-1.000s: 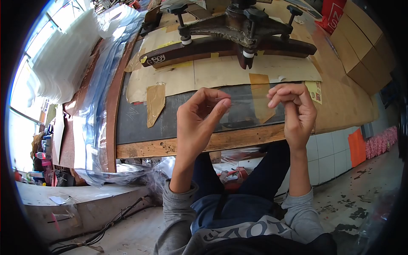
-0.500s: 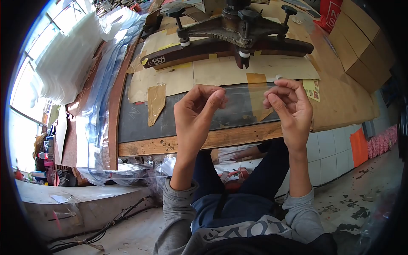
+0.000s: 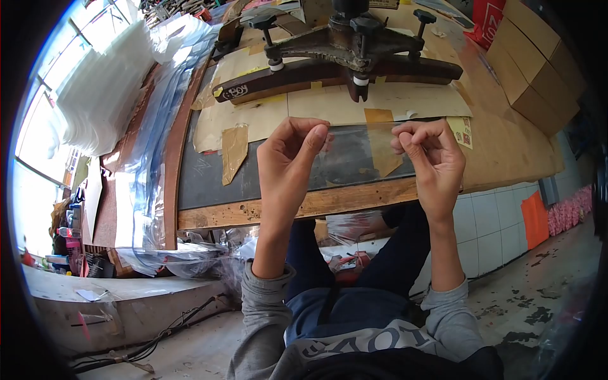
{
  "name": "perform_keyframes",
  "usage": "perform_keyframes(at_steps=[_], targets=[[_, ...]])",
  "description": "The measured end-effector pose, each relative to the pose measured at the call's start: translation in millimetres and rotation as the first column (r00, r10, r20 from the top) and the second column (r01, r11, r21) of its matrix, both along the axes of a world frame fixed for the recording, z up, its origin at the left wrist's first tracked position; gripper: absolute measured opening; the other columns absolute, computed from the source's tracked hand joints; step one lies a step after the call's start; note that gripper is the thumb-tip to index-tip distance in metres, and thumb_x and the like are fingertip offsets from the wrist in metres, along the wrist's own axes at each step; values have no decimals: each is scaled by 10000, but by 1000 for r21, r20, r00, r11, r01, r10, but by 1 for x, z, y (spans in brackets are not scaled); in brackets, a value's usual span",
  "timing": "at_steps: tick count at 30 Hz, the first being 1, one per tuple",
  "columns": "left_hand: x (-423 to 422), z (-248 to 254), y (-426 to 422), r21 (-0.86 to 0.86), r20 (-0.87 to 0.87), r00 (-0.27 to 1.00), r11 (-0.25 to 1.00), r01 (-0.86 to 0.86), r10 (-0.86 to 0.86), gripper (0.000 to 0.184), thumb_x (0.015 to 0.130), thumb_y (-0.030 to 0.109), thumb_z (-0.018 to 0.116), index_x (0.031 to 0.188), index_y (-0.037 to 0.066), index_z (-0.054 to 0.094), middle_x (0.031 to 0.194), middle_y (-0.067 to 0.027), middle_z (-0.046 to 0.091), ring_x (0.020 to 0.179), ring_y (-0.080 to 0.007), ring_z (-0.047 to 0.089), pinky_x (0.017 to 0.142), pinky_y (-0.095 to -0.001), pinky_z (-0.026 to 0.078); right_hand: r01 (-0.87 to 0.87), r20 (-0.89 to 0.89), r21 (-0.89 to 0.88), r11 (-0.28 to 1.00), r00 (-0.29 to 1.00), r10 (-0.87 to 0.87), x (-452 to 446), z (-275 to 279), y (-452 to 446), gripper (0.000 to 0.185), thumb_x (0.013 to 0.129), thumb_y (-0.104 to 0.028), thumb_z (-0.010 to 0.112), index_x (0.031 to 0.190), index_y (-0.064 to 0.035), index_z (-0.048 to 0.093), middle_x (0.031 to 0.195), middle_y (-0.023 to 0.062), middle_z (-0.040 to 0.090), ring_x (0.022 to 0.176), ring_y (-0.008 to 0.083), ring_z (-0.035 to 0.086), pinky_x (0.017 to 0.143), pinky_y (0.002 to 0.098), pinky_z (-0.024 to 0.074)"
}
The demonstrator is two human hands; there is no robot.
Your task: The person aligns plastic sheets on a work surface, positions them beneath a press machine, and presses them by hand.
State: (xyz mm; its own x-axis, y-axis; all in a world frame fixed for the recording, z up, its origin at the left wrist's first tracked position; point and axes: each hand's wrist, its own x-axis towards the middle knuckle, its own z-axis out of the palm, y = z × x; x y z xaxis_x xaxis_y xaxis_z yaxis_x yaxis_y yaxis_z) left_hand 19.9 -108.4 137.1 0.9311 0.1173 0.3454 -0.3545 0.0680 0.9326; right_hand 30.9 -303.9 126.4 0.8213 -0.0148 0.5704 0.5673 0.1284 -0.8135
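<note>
My left hand (image 3: 288,152) is raised over the front of the dark work surface (image 3: 218,174), thumb and forefinger pinched together. Level with it, my right hand (image 3: 434,158) makes a similar pinch, its other fingers curled. A gap separates the two hands. Whatever the fingertips hold is too thin or see-through to make out. Brown tape (image 3: 383,161) crosses the dark surface between the hands, and another brown tape strip (image 3: 234,155) lies left of my left hand. Behind both hands stands a dark metal press frame (image 3: 354,47) with a long bar (image 3: 278,82) under it.
Cream card sheets (image 3: 304,107) lie beneath the bar. A wooden edge (image 3: 221,218) borders the table's front. Clear plastic sheets (image 3: 152,145) hang and lie at the left. A cardboard box (image 3: 532,69) and a red bag (image 3: 487,22) stand at the right.
Both hands stay raised and pinched, with the fingertips slightly higher. My right fingers have curled in a little more. The view has shifted slightly.
</note>
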Motion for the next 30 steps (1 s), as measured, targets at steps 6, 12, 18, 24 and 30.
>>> perform_keyframes(at_steps=[6,12,18,24,30], targets=[[55,3,14,475,34,995,874,-101,97,151,890,116,634,971,-12,632,850,-99,670,790,-141,637,728,-265,490,91,-96,-249,964,988,-118,45,-1,1,77,895,1,579,934,42,632,815,77,677,736,110,656,694,233,514],[64,-12,18,911,260,963,351,-218,-78,224,877,178,602,1045,32,606,1150,-126,609,989,-235,625,823,-362,479,108,-141,-572,813,964,-227,104,-24,-8,98,840,-24,606,886,33,672,739,107,690,696,163,683,666,279,516],[39,-22,7,841,536,824,204,-502,-182,406,817,154,670,1205,70,590,1309,-54,539,1110,-200,555,954,-363,408,203,-15,-626,753,962,-273,97,-27,-6,93,827,-22,616,879,20,681,790,128,684,711,212,678,671,294,514],[46,-31,12,928,351,902,220,-299,-252,508,873,268,614,1318,55,496,1361,-111,494,1196,-252,514,995,-388,387,222,71,-704,674,967,-244,95,-30,-10,140,822,-38,637,942,-8,703,934,125,624,793,260,629,701,345,505],[49,-25,16,972,229,947,99,-211,-226,552,913,359,521,1344,21,452,1381,-153,474,1248,-283,477,1062,-460,326,340,315,-828,446,940,-131,89,-29,-11,211,847,-121,634,1028,-30,694,1006,78,615,1003,235,547,857,371,433]])
